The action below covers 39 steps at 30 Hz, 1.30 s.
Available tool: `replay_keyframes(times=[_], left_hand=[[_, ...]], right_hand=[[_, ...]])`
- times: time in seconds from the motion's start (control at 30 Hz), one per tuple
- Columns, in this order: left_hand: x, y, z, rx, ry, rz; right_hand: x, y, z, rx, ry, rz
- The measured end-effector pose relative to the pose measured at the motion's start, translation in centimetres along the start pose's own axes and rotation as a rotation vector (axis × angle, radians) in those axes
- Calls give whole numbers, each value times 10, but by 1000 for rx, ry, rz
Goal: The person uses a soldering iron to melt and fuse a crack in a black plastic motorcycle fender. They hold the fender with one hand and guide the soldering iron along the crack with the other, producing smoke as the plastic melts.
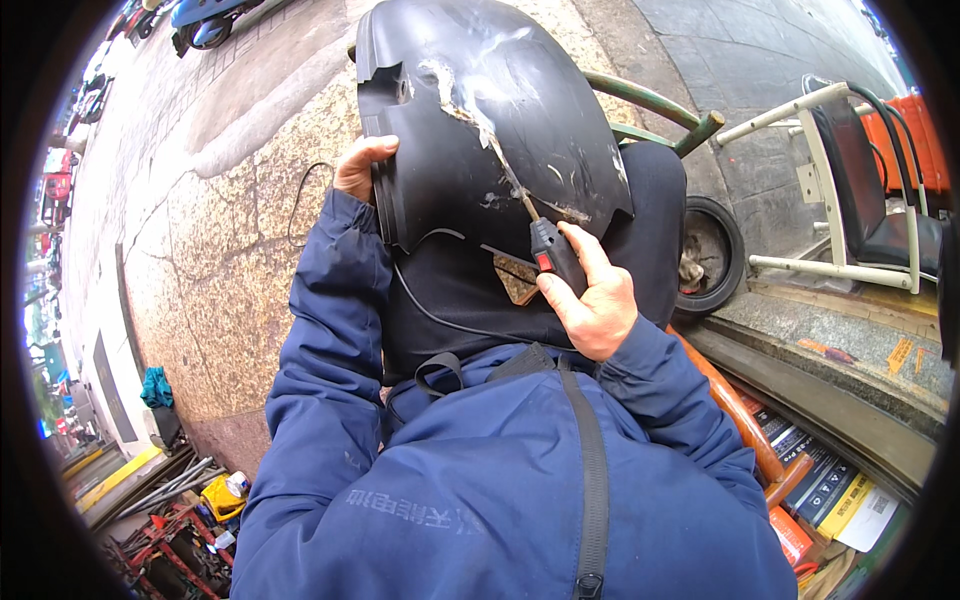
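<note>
A large curved black plastic panel (pixel 440 190) rests across my lap. Down its face runs a rough crack, with pale, melted-looking material along the upper part and white scuffs beside it. My left hand (pixel 363 165) grips the panel's left edge, thumb on top and the other fingers mostly hidden behind. In my right hand (pixel 598 300) is a soldering iron (pixel 556 255) with a black handle and a red switch. Its metal shaft points up and left, and the tip lies at the crack. A thin black cord (pixel 420 300) hangs below the panel and crosses my lap.
To the right stand a metal-framed chair (pixel 865 190) with a dark seat and a black tyre (pixel 735 255) on the ground. Boxes (pixel 820 480) lie at lower right by an orange-brown wooden armrest (pixel 725 390). Red metal parts (pixel 165 555) and a yellow item (pixel 222 497) sit at lower left.
</note>
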<state>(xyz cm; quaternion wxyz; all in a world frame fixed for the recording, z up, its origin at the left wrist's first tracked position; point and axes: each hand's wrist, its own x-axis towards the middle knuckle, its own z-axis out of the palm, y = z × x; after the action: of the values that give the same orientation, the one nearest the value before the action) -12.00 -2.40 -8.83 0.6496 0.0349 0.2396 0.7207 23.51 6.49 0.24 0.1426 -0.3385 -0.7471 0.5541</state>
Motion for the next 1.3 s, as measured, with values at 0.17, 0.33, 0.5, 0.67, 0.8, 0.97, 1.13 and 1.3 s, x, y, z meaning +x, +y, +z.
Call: replay_keyframes(times=[0.17, 0.33, 0.5, 0.67, 0.8, 0.97, 1.13, 1.3], left_hand=[[0, 0, 0, 8, 7, -10], [0, -1, 8, -1, 4, -1], [-2, -1, 9, 81, 93, 36], [1, 1, -2, -5, -40, 14], [2, 2, -9, 0, -68, 14], [3, 3, -9, -1, -48, 10], [2, 0, -2, -1, -28, 19], [-2, -2, 8, 2, -31, 21]], right_hand=[[-3, 5, 3, -27, 28, -44], [-4, 12, 9, -42, 74, -130], [-7, 13, 10, -57, 64, -96], [-7, 12, 10, -70, 65, -101], [-10, 8, 6, -37, 60, -71], [-9, 7, 6, -32, 59, -103], [-8, 6, 6, -45, 61, -103], [-5, -1, 5, -64, 35, -145]])
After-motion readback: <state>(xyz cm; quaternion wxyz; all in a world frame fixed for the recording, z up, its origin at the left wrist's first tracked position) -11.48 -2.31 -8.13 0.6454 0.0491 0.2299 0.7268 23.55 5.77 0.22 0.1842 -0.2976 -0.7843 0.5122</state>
